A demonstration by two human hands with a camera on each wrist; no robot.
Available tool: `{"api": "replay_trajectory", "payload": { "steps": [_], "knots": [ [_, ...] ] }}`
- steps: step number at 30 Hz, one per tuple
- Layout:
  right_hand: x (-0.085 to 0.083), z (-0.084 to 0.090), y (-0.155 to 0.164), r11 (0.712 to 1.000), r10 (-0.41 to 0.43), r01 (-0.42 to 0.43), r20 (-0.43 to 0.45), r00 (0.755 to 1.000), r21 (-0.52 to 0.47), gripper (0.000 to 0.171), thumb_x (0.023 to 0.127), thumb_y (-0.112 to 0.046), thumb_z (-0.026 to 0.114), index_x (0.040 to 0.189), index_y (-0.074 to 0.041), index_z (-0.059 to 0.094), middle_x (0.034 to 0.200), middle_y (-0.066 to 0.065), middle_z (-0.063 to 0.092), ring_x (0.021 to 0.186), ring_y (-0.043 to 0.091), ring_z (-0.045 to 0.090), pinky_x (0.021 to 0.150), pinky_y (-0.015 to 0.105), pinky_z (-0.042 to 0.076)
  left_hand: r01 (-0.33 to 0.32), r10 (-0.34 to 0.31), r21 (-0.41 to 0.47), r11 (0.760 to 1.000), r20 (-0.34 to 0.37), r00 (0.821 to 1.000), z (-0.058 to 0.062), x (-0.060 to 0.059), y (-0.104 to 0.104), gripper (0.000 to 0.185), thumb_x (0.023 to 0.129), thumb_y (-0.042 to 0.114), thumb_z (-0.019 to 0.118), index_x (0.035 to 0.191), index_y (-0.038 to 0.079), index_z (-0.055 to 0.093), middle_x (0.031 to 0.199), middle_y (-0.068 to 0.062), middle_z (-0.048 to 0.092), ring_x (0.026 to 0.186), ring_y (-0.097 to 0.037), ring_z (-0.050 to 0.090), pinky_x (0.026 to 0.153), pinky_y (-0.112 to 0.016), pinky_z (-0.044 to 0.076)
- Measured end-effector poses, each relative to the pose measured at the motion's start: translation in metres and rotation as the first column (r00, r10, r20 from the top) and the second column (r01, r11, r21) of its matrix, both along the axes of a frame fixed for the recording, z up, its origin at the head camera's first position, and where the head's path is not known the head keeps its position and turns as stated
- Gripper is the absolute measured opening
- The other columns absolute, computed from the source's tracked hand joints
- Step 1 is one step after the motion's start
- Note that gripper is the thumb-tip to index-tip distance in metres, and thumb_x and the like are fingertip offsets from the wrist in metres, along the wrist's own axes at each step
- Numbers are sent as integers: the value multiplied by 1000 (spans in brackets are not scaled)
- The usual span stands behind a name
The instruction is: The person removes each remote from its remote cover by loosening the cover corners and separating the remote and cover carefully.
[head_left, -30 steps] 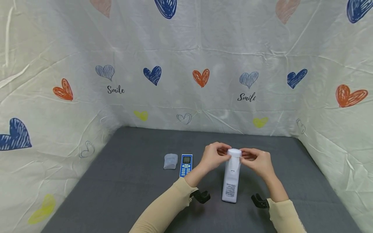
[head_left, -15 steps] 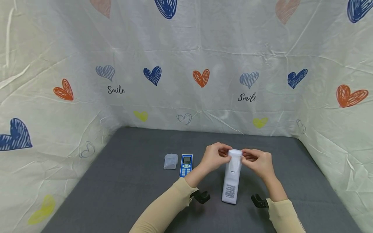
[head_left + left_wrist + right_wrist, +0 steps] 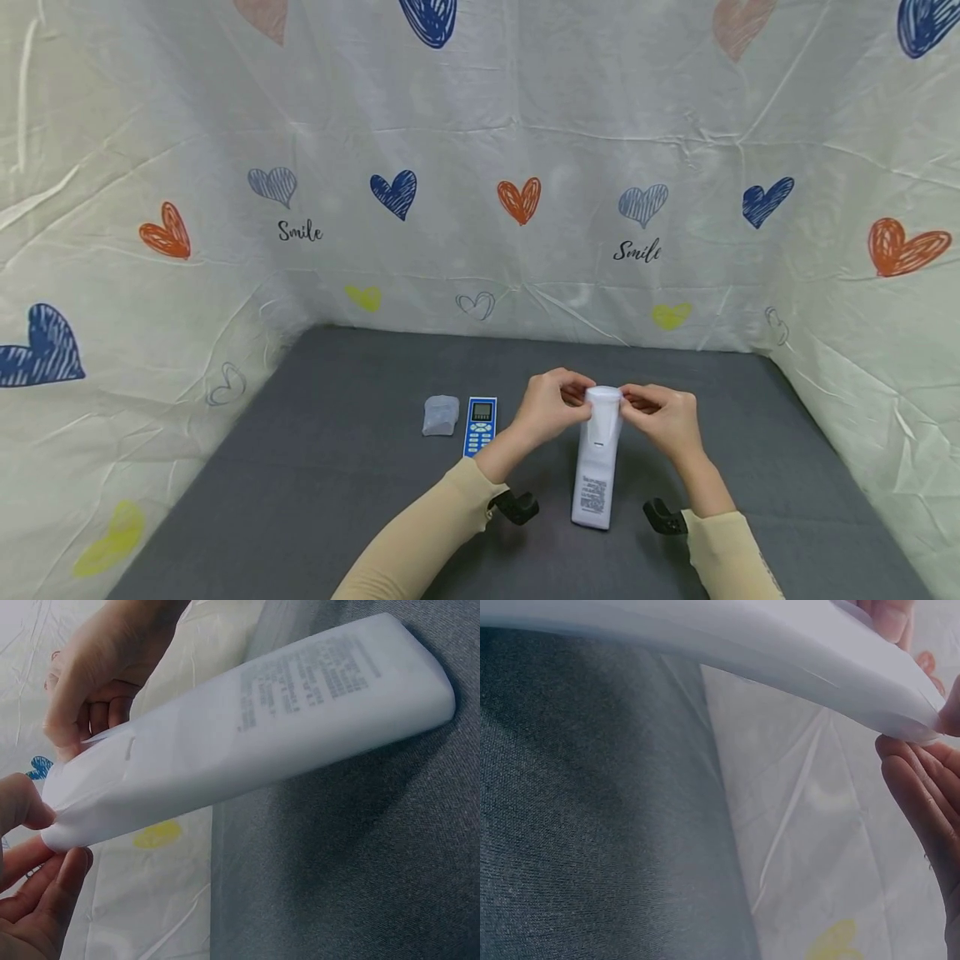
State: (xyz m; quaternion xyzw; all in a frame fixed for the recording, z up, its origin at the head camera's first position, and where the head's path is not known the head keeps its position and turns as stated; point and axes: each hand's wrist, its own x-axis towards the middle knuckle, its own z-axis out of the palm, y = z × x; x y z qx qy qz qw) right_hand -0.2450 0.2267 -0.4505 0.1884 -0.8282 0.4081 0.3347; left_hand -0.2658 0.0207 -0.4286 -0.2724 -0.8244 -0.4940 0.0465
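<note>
Basically down to one end of a long white sleeve-like piece [image 3: 596, 463], held out front over the grey tabletop [image 3: 360, 517]. Pinched at the left edge by the left hand [image 3: 551, 404], thumb against fingers; pinched at the right edge by the right hand [image 3: 663, 418], pretty much mirror image. So no nearer hand to pick: both right on it, with just the narrow far end in between. Long axis: running from the pinched end back toward the head camera, angling slightly left on the way. Printed text block [image 3: 593, 493] down by the loose end. Can't tell about that end, touching the tabletop or hanging just above. Off to the left, apart from the white piece: a blue remote [image 3: 480, 423], partly hidden by the left arm [image 3: 427, 533], plus a translucent lump [image 3: 440, 416] just beside. Probably easy to swing at the loose end, being held only up top.
</note>
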Motion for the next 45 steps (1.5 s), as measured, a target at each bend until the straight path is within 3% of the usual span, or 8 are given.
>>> {"api": "replay_trajectory", "payload": {
  "steps": [11,16,21,34,40,45],
  "knots": [
    [0,-1,-1,1000,5,-6,-13,1000,-31,17,69,6,75,84,-1,76,71,9,72,61,-9,59,54,10,49,58,-62,-58,997,-62,996,3,-4,-3,21,83,8,69,103,6,69,94,-6,64,80,-10,65,67,-14,52],
    [13,18,-11,999,22,-23,-19,1000,-49,16,68,12,74,82,5,74,71,16,71,61,-7,60,53,9,48,62,-69,-72,996,-105,992,1,-4,-4,19,83,7,67,101,6,69,94,-6,64,79,-10,65,68,-13,51],
    [22,30,-17,999,26,-26,-15,1000,-46,16,67,15,73,82,8,73,73,18,71,63,-2,62,55,8,48,56,-66,-60,997,-185,980,-3,-5,-5,16,83,5,66,98,6,69,92,-5,64,78,-9,65,68,-12,51],
    [22,28,-15,995,78,-81,-49,996,-66,16,68,16,73,84,10,72,75,21,70,66,2,64,59,9,50,14,-6,25,1000,-287,958,-10,-4,-3,12,81,3,66,91,7,72,87,-4,67,74,-10,66,67,-12,51],
    [21,27,-16,991,111,-115,-64,992,-74,16,69,16,73,84,11,72,76,22,70,67,2,65,59,8,50,-28,50,85,996,-271,961,-10,-4,-2,9,80,3,68,86,7,73,83,-4,69,71,-10,66,64,-17,54],
    [20,26,-16,988,118,-125,-82,990,-88,15,68,17,72,83,12,71,75,23,69,67,0,64,59,9,50,-23,49,116,993,-227,973,-11,-5,-2,8,81,4,68,87,7,73,85,-5,69,70,-10,66,62,-20,54]
  ]
}}
